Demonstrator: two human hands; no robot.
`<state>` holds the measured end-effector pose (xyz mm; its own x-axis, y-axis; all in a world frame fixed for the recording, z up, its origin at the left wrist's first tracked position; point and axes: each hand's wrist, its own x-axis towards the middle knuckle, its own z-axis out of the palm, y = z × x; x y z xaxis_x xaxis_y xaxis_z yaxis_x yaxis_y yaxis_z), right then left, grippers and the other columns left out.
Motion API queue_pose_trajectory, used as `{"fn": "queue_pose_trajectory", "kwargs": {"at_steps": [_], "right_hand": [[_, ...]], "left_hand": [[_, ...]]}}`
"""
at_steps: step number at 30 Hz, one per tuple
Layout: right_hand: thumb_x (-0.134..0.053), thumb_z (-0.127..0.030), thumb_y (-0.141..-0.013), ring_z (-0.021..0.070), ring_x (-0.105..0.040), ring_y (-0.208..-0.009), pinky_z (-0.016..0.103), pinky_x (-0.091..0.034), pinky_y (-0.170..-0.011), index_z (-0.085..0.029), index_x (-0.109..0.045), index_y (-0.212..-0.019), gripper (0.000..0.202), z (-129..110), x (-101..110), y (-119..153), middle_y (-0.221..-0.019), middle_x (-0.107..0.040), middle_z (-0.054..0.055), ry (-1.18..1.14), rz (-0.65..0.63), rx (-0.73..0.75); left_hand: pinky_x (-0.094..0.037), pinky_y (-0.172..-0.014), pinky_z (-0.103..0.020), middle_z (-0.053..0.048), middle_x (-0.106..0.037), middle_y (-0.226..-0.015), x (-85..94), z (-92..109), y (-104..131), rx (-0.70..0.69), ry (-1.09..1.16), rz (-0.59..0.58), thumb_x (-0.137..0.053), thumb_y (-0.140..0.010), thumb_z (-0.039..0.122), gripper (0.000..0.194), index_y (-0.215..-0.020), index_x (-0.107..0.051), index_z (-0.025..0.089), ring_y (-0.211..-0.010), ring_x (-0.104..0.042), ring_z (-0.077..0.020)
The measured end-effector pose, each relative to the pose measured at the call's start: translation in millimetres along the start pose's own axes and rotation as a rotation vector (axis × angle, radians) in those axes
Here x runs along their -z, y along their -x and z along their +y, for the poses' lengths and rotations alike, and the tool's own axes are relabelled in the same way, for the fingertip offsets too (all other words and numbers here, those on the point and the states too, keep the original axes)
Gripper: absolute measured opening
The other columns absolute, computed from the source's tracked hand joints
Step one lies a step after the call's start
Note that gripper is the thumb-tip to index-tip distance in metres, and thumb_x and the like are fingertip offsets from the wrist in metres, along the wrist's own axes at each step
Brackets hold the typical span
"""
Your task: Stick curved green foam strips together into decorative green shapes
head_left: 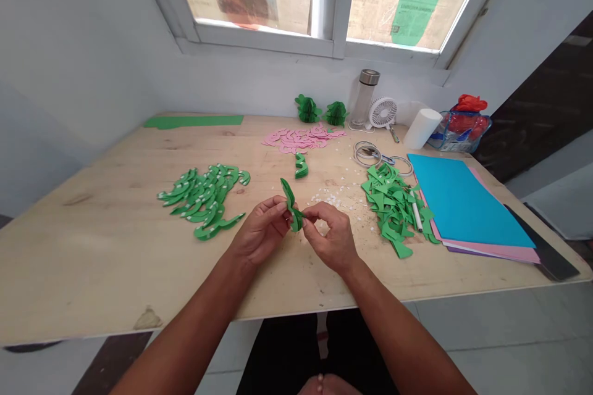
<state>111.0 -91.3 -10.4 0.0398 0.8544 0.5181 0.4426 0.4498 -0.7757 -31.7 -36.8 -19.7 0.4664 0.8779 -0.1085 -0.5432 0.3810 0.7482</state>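
A curved green paper cutout [288,192] is held up over the table's front half, between my two hands. My left hand [262,226] pinches its left side with thumb and fingers. On the other side, the thumb and forefinger of my right hand [332,234] close on its lower right edge; the fingers partly hide it there. Left of my hands lies a heap of green cutouts with white pieces on them [204,194]. Just beyond the hands sits a small stack of green cutouts [301,166]. Small white scraps [331,196] are scattered near my right hand.
Green scraps [389,203] with a white marker [416,213] lie right, beside blue sheets [467,197]. Tape rolls [367,153] are behind them. Pink cutouts [301,137], green paper shapes [307,108], a bottle [364,99], a fan [383,112] and a white roll [422,128] stand farther back.
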Motion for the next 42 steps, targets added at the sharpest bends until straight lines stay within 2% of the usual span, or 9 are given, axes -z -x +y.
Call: {"fn": "queue_pose_trajectory", "kwargs": {"at_steps": [9,13,19,24,29,34,42], "right_hand": [[-0.056,-0.018,-0.078,0.0160,-0.061,-0.072,0.033,-0.047,-0.071,-0.022,-0.054,-0.083,0.006,1.0,-1.2,2.3,-0.084,-0.064,0.004,0.058,0.122,0.053],[-0.053,-0.016,-0.080,0.0178,-0.061,-0.080,0.033,-0.046,-0.074,-0.023,-0.051,-0.078,0.007,-1.3,-0.2,1.8,-0.082,-0.064,0.004,0.075,0.127,0.124],[-0.052,-0.017,-0.082,0.0170,-0.055,-0.070,0.033,-0.044,-0.068,-0.023,-0.054,-0.077,0.008,-2.7,0.7,1.6,-0.074,-0.060,0.003,0.153,0.104,0.161],[-0.053,-0.017,-0.082,0.0171,-0.056,-0.071,0.033,-0.043,-0.068,-0.022,-0.057,-0.078,0.007,-2.5,0.7,1.8,-0.075,-0.061,0.003,0.156,0.118,0.175],[-0.053,-0.018,-0.082,0.0161,-0.055,-0.069,0.032,-0.043,-0.067,-0.021,-0.056,-0.077,0.007,-2.8,1.0,1.3,-0.073,-0.061,0.003,0.161,0.136,0.183],[-0.051,-0.017,-0.082,0.0159,-0.055,-0.068,0.032,-0.044,-0.066,-0.020,-0.056,-0.077,0.007,-6.6,3.0,1.0,-0.072,-0.060,0.003,0.130,0.153,0.207],[-0.056,-0.022,-0.081,0.0168,-0.057,-0.071,0.033,-0.046,-0.066,-0.021,-0.056,-0.081,0.001,-6.8,2.7,1.6,-0.075,-0.061,0.003,0.106,0.151,0.247]], "left_hand": [[-0.044,-0.062,-0.024,0.000,-0.064,-0.069,-1.7,1.2,2.9,0.005,-0.020,-0.021,-0.077,-0.063,0.024,0.019,-0.067,-0.061,0.015,-0.059,-0.056,-0.0105],[-0.043,-0.058,-0.024,0.000,-0.062,-0.068,-3.2,1.5,4.4,0.011,-0.031,-0.013,-0.078,-0.061,0.026,0.022,-0.065,-0.060,0.015,-0.055,-0.051,-0.0090],[-0.039,-0.051,-0.022,0.000,-0.060,-0.065,-5.7,2.4,6.0,-0.002,-0.068,0.023,-0.079,-0.059,0.026,0.023,-0.063,-0.059,0.015,-0.048,-0.043,-0.0065],[-0.036,-0.048,-0.021,0.003,-0.059,-0.062,-2.9,2.4,6.1,0.000,-0.061,-0.008,-0.078,-0.060,0.026,0.021,-0.066,-0.061,0.015,-0.042,-0.039,-0.0035],[-0.039,-0.049,-0.020,0.002,-0.062,-0.064,-2.3,2.4,5.3,-0.004,-0.024,-0.027,-0.079,-0.060,0.025,0.021,-0.067,-0.062,0.014,-0.044,-0.042,-0.0041],[-0.043,-0.054,-0.021,-0.001,-0.064,-0.069,-2.3,2.9,4.5,-0.030,0.016,-0.006,-0.079,-0.061,0.022,0.020,-0.069,-0.063,0.014,-0.055,-0.052,-0.0082],[-0.044,-0.052,-0.019,-0.002,-0.064,-0.070,-1.3,4.3,5.0,-0.028,0.025,-0.005,-0.079,-0.061,0.021,0.019,-0.069,-0.064,0.013,-0.058,-0.054,-0.0094]]}}
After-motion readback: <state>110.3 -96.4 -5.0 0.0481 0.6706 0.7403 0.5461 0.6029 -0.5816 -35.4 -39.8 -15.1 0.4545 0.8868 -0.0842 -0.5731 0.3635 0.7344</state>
